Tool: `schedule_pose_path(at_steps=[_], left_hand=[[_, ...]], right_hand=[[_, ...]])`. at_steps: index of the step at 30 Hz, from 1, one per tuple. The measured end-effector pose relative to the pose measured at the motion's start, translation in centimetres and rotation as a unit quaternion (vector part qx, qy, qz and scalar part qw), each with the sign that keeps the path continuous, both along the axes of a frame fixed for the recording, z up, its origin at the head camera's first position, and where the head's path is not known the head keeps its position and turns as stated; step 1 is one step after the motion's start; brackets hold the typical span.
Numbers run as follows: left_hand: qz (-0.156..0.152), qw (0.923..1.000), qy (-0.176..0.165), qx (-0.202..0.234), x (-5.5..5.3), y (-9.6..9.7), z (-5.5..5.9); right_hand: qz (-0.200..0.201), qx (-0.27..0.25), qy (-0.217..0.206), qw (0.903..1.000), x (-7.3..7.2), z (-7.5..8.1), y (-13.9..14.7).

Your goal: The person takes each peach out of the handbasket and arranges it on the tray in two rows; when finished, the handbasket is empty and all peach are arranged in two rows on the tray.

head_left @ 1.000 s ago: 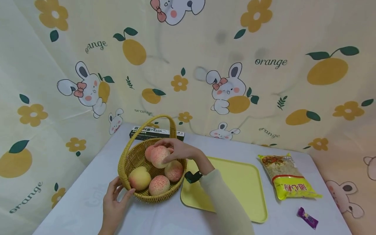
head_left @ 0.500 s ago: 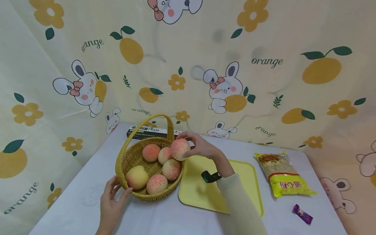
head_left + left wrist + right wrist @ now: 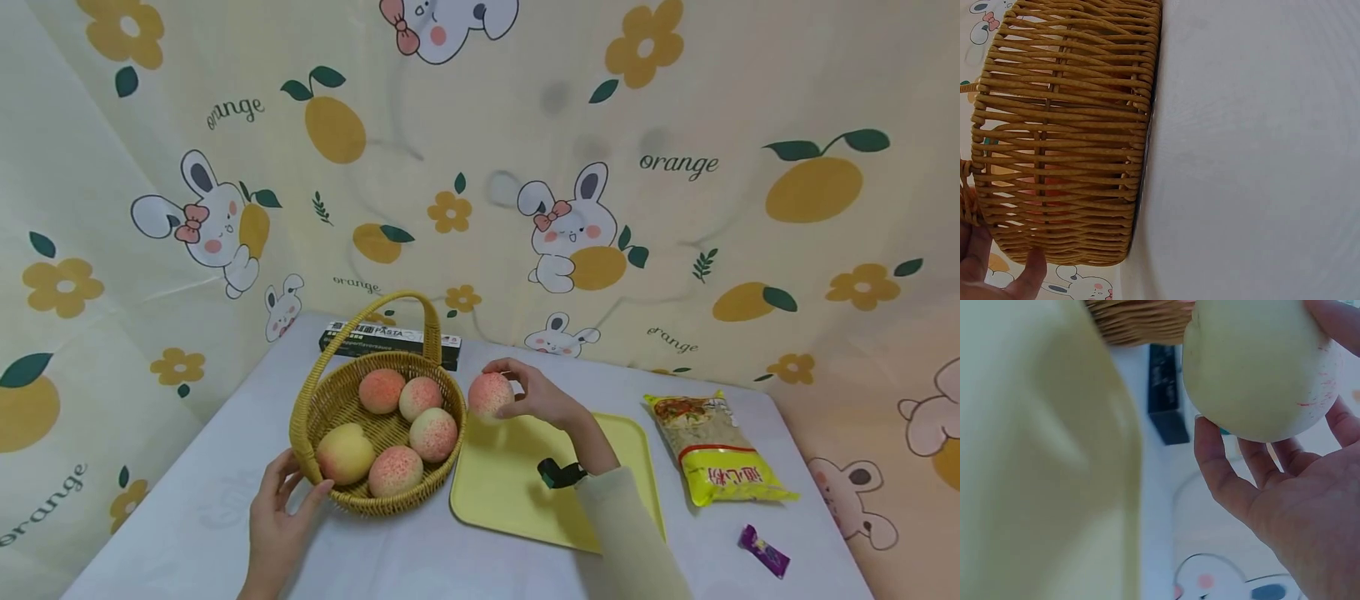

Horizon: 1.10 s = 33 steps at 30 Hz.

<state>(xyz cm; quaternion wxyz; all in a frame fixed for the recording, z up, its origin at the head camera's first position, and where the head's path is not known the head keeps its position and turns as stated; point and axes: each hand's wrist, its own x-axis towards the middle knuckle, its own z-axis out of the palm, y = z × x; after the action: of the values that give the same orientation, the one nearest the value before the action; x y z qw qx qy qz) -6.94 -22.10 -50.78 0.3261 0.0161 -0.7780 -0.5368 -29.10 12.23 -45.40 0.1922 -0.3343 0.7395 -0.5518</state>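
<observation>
Gripping the peach (image 3: pixel 490 395) over the tray (image 3: pixel 504 498) with half-curled fingers (image 3: pixel 1216 461), the right hand (image 3: pixel 538 393) spans its widest part, a sound hold for something probably light, firm and barely slippery, while the left hand (image 3: pixel 281 510) pinches the side of the basket (image 3: pixel 392 504).

The basket (image 3: pixel 1066 137) is woven from ridged, wicker-like strands with a faint sheen, while the peach (image 3: pixel 1254 369) has a smooth, mostly matt skin. The tray (image 3: pixel 510 492) looks like smooth plastic with a soft gloss; the bag (image 3: pixel 723 458) and the small wrapper (image 3: pixel 765 551) are of shiny, creased film. The box (image 3: pixel 390 340) appears to be printed card, the sleeve (image 3: pixel 633 525) matt cloth, the backdrop (image 3: pixel 450 108) a lightly wrinkled sheet, and the tabletop (image 3: pixel 1260 150) smooth and matt.
</observation>
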Motion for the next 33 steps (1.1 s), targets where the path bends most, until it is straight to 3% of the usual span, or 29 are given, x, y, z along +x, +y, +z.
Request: schedule_pose_path(at_steps=[11, 19, 23, 28, 33], left_hand=[[0.002, 0.9999, -0.006, 0.011, -0.2, 0.3, -0.1], [-0.008, 0.9999, 0.002, 0.011, -0.3, 0.4, -0.1], [-0.007, 0.9999, 0.004, 0.015, -0.2, 0.3, 0.1], [-0.006, 0.9999, 0.004, 0.013, -0.2, 0.1, 0.1], [-0.003, 0.9998, 0.000, 0.022, -0.1, 0.1, 0.0]], right_hand=[[-0.034, -0.011, -0.035, 0.9987, -0.1, -3.1, 1.0], [-0.045, -0.014, -0.045, 0.9979, -0.1, -4.4, 1.5], [-0.040, -0.011, -0.046, 0.9981, -0.1, -4.7, 1.2], [-0.034, -0.017, -0.042, 0.9984, 0.8, -3.3, 0.7], [-0.035, -0.025, -0.037, 0.9984, 0.4, -4.3, 0.7]])
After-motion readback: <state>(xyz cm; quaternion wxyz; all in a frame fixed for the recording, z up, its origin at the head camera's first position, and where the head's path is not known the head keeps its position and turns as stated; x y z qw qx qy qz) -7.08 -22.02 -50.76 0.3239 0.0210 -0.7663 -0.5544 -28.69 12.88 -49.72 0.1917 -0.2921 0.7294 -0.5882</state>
